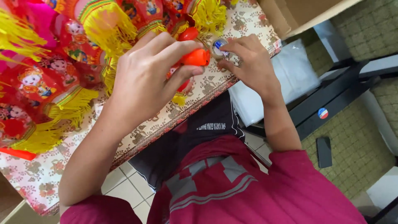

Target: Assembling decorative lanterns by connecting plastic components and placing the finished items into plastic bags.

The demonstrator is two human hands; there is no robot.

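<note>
My left hand (151, 76) curls around a small orange-red plastic piece (195, 57) above the patterned table edge, thumb and fingers closed on it. A red lantern part (188, 34) sits just behind it. My right hand (248, 62) pinches a small roll of clear tape (218, 47) right beside the orange piece, fingertips on the roll. Both hands meet over the floral tablecloth (166, 120).
Red paper lanterns with yellow tassels (54, 70) pile up at the left of the table. A cardboard box (298, 14) stands at the top right. White plastic bags (290, 79) lie on a dark low shelf (331, 99); a dark phone-like slab (323, 152) rests on the woven floor mat.
</note>
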